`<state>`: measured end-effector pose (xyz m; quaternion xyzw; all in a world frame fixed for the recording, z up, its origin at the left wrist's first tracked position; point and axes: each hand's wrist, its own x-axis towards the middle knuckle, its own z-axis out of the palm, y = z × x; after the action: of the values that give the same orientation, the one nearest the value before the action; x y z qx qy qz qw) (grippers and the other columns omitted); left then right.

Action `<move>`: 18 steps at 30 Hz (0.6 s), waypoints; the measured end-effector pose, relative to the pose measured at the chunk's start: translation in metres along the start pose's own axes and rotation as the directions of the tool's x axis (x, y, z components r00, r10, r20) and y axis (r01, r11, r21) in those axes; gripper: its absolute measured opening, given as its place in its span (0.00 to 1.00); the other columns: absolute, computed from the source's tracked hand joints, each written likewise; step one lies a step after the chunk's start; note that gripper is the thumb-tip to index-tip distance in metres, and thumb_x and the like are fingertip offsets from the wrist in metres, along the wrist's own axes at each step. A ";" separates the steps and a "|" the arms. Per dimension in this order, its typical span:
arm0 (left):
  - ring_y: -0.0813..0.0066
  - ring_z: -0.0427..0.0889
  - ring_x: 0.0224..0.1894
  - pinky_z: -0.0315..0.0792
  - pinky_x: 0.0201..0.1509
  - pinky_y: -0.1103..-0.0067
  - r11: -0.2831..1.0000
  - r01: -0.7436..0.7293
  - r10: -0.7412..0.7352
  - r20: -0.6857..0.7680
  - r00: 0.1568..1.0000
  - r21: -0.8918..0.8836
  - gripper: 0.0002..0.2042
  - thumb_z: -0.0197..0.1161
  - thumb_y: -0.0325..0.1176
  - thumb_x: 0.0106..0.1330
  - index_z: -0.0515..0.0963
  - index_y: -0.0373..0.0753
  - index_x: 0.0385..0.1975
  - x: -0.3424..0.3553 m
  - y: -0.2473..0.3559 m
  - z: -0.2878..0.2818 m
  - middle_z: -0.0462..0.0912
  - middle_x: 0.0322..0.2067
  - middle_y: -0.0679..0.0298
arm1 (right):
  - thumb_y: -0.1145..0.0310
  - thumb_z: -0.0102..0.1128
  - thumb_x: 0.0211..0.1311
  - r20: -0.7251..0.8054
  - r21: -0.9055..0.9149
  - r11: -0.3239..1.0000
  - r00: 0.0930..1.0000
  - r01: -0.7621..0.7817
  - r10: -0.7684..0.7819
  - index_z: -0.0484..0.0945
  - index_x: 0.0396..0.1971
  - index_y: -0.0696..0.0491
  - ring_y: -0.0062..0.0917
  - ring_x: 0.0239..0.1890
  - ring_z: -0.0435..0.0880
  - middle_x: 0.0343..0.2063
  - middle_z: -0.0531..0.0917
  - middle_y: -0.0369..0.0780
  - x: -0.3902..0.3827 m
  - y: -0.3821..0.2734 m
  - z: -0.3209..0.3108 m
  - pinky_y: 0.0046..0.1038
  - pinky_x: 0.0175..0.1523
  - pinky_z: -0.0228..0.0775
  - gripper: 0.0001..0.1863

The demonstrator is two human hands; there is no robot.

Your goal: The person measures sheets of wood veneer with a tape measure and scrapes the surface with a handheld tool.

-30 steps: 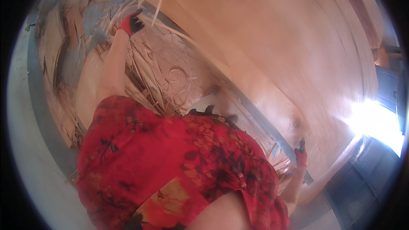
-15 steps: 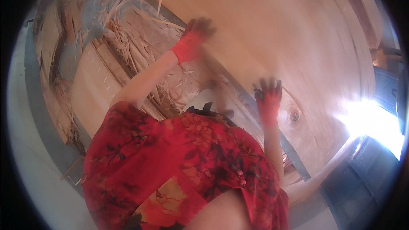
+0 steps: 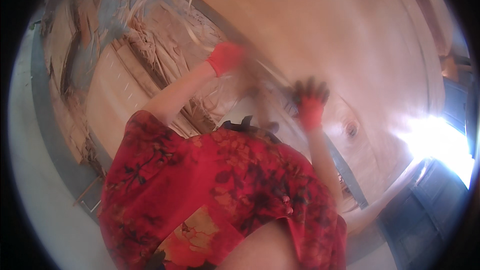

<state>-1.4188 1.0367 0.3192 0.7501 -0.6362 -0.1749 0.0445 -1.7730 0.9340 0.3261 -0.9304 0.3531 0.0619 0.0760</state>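
A large sheet of pale wood veneer covers the upper right, with a dark knot near its lower part. My left hand, in a red glove, is at the sheet's near edge. Its fingers are smeared by motion, so whether they grip the edge is hidden. Further right, my right hand, in a red glove with dark fingers, lies over the sheet's edge with its fingers spread. A thin, pale veneer strip curls down beside my left hand.
Broken veneer scraps heap on the left, beside stacked wood strips. A grey metal edge runs under the sheet's near side. Dark blue panels stand at the lower right, next to bright glare.
My left hand has dropped slightly toward me, its fingers no longer showing spread out. My right hand has shifted a little left and away from me. The sheet's near edge looks shifted.
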 end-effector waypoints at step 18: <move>0.54 0.85 0.49 0.76 0.51 0.61 0.475 0.873 -0.872 0.076 0.484 -0.110 0.24 0.58 0.52 0.65 0.84 0.34 0.43 -0.145 -0.288 0.001 0.86 0.39 0.46 | 0.58 0.65 0.59 -0.212 0.104 0.995 0.977 0.007 0.015 0.71 0.65 0.36 0.55 0.71 0.57 0.71 0.63 0.42 -0.026 -0.015 -0.047 0.57 0.72 0.49 0.31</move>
<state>-1.1676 1.2311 0.2650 0.9635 -0.1540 -0.2188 -0.0037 -1.7797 0.9532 0.3779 -0.9257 0.3640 -0.0559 0.0859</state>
